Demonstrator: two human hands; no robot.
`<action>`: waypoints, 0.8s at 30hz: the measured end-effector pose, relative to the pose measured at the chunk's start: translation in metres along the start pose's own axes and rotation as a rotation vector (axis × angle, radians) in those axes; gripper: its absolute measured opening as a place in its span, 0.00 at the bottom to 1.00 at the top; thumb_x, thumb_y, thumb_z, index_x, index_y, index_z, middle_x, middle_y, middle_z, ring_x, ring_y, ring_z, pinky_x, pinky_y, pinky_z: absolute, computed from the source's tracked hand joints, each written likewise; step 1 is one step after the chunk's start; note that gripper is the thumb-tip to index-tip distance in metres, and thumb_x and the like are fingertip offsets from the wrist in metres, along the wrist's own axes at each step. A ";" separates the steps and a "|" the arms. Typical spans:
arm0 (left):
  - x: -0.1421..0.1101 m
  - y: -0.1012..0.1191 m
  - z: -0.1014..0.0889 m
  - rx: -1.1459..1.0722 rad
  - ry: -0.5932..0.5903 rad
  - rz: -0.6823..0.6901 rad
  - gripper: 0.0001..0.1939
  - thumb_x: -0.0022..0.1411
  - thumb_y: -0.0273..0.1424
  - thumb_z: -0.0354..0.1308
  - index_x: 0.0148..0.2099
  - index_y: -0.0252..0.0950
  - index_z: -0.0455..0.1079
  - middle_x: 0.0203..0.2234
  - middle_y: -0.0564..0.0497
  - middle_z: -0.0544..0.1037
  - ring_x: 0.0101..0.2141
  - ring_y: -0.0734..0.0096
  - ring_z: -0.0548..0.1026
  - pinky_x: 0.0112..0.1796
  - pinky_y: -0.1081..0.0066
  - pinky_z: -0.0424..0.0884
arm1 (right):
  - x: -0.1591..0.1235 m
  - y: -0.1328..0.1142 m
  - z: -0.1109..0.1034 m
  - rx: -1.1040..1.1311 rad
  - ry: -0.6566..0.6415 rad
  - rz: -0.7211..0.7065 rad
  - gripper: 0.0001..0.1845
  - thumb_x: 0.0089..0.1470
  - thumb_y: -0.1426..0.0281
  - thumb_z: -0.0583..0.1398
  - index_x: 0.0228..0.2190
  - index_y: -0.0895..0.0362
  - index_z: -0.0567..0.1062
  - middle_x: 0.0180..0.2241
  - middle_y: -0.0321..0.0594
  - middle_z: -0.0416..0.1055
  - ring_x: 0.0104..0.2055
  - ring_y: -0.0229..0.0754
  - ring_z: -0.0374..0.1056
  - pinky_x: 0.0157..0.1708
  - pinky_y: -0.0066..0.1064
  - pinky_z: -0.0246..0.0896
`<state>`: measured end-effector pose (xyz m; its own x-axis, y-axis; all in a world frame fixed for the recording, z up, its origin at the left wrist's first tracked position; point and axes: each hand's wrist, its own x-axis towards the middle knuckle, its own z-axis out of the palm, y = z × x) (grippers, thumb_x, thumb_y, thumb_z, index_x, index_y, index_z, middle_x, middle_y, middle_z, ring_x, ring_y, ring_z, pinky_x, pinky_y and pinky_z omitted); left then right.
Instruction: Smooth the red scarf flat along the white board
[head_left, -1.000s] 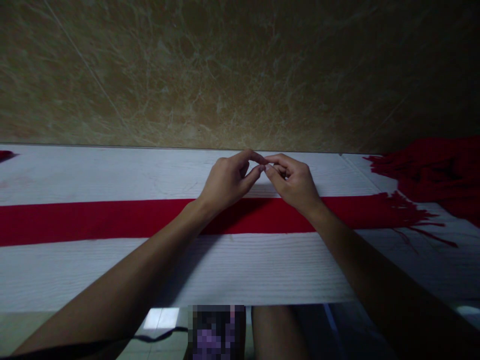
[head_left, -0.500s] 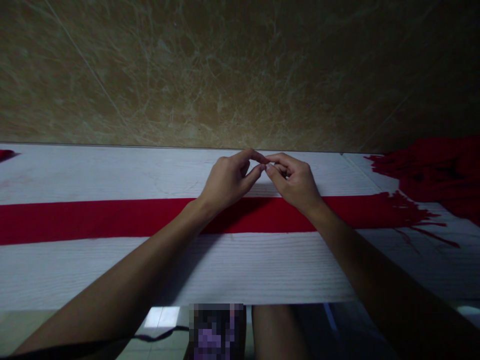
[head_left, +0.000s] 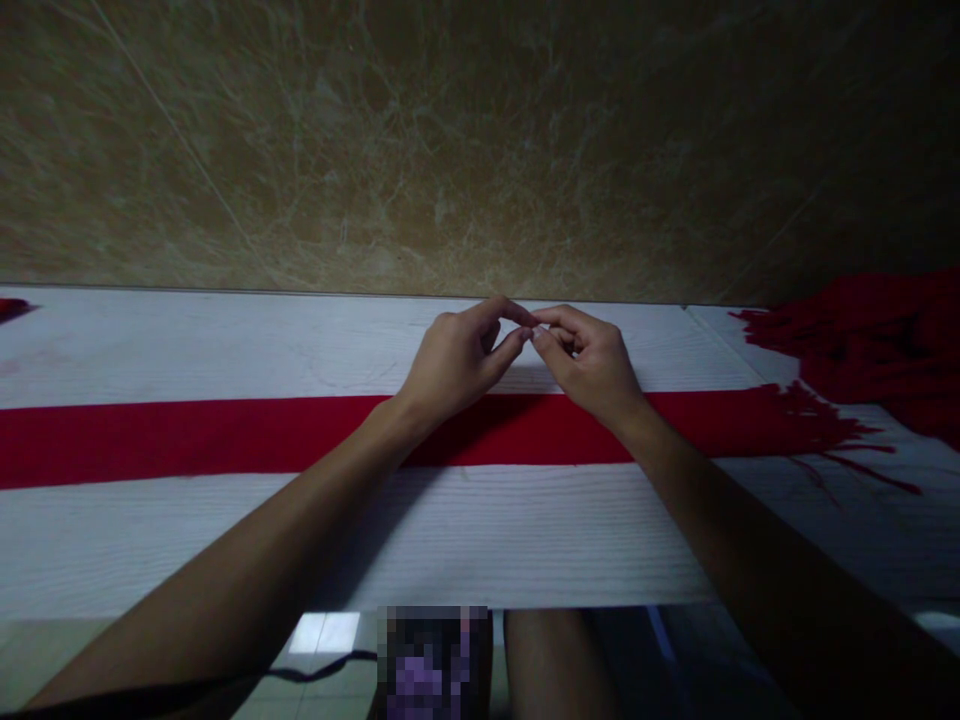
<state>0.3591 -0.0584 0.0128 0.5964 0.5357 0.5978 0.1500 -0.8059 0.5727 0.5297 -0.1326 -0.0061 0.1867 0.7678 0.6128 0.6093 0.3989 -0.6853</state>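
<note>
A long red scarf (head_left: pixel 225 435) lies flat across the white table, its fringed end to the right. Just beyond its far edge, my left hand (head_left: pixel 465 355) and my right hand (head_left: pixel 589 360) meet at the fingertips. Thumb and index finger of each hand come together in a pinch, tip to tip with the other hand. Whatever is between the fingertips, if anything, is too small to make out. Both wrists pass above the scarf and hide parts of it.
A heap of red fringed cloth (head_left: pixel 885 345) lies at the table's right end. A small red piece (head_left: pixel 13 309) shows at the far left. The white table (head_left: pixel 525 530) runs along a brown marbled wall (head_left: pixel 465 150). A dark cord (head_left: pixel 315 672) hangs below the front edge.
</note>
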 end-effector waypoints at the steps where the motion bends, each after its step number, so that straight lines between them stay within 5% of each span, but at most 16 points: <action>1: 0.000 0.000 0.000 0.003 -0.001 -0.005 0.10 0.70 0.34 0.59 0.47 0.35 0.79 0.17 0.61 0.58 0.20 0.75 0.56 0.27 0.72 0.52 | 0.000 0.000 0.000 -0.002 0.000 0.000 0.11 0.61 0.63 0.62 0.38 0.57 0.81 0.18 0.27 0.56 0.21 0.34 0.50 0.23 0.30 0.44; 24: 0.000 0.000 0.000 0.020 -0.003 -0.012 0.10 0.70 0.35 0.59 0.47 0.36 0.78 0.17 0.61 0.57 0.20 0.74 0.57 0.26 0.72 0.52 | 0.000 -0.001 -0.001 -0.023 -0.010 0.001 0.13 0.62 0.62 0.62 0.39 0.57 0.81 0.19 0.28 0.56 0.21 0.34 0.51 0.23 0.30 0.45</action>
<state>0.3596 -0.0581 0.0125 0.5965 0.5447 0.5895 0.1730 -0.8044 0.5683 0.5298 -0.1333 -0.0049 0.1798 0.7730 0.6085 0.6263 0.3870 -0.6767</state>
